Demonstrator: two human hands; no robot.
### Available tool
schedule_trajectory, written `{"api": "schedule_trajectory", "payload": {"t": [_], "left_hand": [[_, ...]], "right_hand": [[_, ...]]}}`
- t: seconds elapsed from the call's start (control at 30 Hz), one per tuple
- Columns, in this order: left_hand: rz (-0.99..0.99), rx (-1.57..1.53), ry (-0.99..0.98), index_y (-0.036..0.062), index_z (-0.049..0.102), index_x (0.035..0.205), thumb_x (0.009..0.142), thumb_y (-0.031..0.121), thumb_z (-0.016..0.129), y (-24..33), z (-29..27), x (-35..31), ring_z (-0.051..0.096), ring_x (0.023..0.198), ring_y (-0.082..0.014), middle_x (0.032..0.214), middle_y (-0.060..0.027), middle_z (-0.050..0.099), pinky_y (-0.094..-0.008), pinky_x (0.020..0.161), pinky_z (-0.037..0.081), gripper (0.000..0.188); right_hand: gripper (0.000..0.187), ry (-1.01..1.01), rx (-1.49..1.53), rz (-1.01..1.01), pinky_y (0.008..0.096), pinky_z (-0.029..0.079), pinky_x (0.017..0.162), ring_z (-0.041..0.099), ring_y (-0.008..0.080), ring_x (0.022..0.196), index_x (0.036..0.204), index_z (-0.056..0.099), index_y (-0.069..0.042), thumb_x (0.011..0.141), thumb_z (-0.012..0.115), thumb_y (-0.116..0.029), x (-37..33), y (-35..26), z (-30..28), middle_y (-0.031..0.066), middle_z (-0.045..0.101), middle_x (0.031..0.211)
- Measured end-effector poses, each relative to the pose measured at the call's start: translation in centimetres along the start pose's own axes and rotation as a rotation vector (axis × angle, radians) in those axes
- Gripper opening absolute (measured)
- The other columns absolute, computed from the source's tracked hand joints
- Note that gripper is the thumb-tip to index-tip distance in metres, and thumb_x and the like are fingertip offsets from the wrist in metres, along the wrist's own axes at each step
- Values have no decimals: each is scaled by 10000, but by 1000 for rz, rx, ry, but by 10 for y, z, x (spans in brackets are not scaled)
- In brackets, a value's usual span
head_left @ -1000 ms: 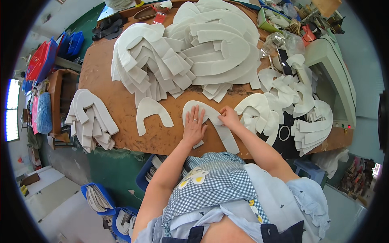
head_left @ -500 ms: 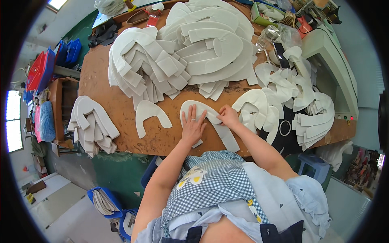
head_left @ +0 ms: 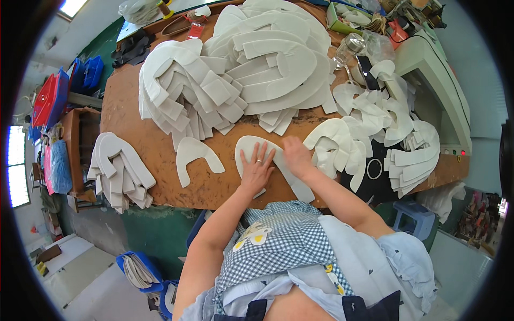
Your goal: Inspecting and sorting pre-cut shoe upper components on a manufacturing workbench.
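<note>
A white U-shaped piece (head_left: 295,183) of soft sheet material lies on the brown table in front of me. Flat on its left part rests my left hand (head_left: 256,168), fingers spread, a ring on one finger. Over the piece's right side is my right hand (head_left: 297,157), its fingers curled in and slightly blurred; whatever they may hold is hidden. A smaller white U-shaped piece (head_left: 187,152) lies by itself to the left. Just right of my right hand are several overlapping white curved pieces (head_left: 327,132).
Large heaps of white U-shaped pieces (head_left: 278,80) cover the table's far side. Smaller stacks stand at the left (head_left: 124,160) and right (head_left: 409,166). A pale machine housing (head_left: 444,91), a glass jar (head_left: 353,44) and a phone (head_left: 368,73) are at the right. A blue stool (head_left: 413,216) stands below.
My right hand has lifted or shifted slightly up and left from the piece's inner edge, its fingers now curled and blurred. The left hand stays flat on the piece.
</note>
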State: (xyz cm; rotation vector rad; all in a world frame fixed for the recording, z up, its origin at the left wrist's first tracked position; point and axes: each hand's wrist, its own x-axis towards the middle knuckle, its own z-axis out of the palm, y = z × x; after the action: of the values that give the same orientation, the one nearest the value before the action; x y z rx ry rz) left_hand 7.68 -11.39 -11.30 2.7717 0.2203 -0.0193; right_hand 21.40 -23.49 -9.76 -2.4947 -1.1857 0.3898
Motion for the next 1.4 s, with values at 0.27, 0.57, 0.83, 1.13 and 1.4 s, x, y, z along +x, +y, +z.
{"api": "schedule_trajectory", "payload": {"t": [0.27,0.57,0.83,1.13,1.4], "left_hand": [[22,55,-57,19,331,1419,880,214,516,-38,8,-5,172,1428,-295,1512,-119,273,-463,1149,133,603],[-294,63,192,10,204,1462,890,308,532,-36,6,-10,136,1425,-350,1535,-190,157,-526,1132,129,724],[-187,-15,-21,-21,172,1463,867,378,567,-11,16,-67,77,1440,-342,1548,-176,130,-536,1134,75,819],[-790,-286,349,1,376,1316,756,239,746,-14,8,-39,422,1170,-402,1268,-215,412,-463,971,368,712],[-693,-275,347,18,414,1258,735,197,758,-6,-6,-36,461,1104,-384,1200,-191,441,-430,882,446,650]], "right_hand": [[764,-97,-30,-361,429,171,1149,176,304,1414,1437,235,23,890,529,-421,-7,-16,36,177,197,1522],[841,-188,-77,-232,446,141,1158,105,324,1433,1437,209,47,865,557,-462,-59,-4,33,198,150,1531],[642,-31,-108,-219,443,347,1013,375,349,1266,1297,403,38,820,640,-321,-40,-13,29,188,407,1352],[382,14,137,-94,394,455,839,501,306,1030,1084,583,-66,745,713,-181,12,-15,26,116,516,1015],[289,178,148,-163,405,462,756,538,301,952,994,554,-72,743,686,-129,5,-22,25,98,533,965]]}}
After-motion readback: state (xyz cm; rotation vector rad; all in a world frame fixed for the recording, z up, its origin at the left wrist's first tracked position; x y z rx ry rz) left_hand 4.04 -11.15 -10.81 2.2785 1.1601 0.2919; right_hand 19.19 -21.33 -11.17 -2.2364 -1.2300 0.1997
